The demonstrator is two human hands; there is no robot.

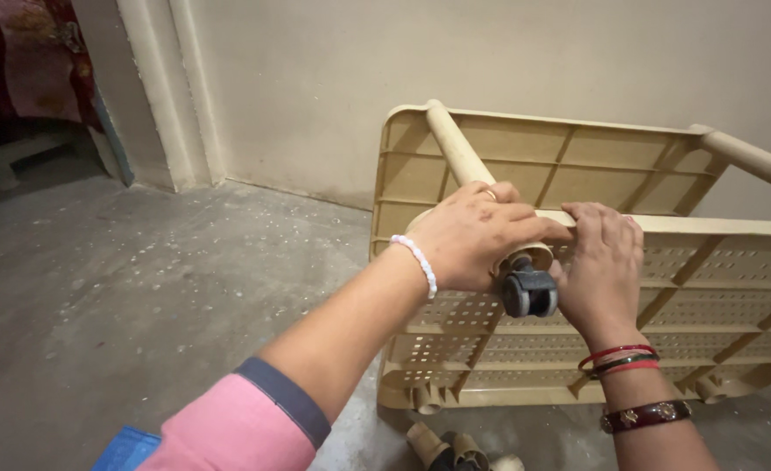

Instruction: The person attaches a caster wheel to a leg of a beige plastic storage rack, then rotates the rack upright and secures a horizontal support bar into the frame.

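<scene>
left hand (477, 235) wrapped around beige rack (577, 262) leg end | right hand (599, 266) pressed beside grey caster wheel (529, 292), at that leg's tip | risk: rack, on its side on floor (141, 288), may shift; caster may seat crooked

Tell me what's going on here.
A person is working on a beige plastic rack lying on its side on the concrete floor. The left hand grips the end of a beige pole where a grey caster wheel sits. The right hand rests against the shelf edge beside the wheel, fingers on the pole end. More loose beige parts lie on the floor below.
</scene>
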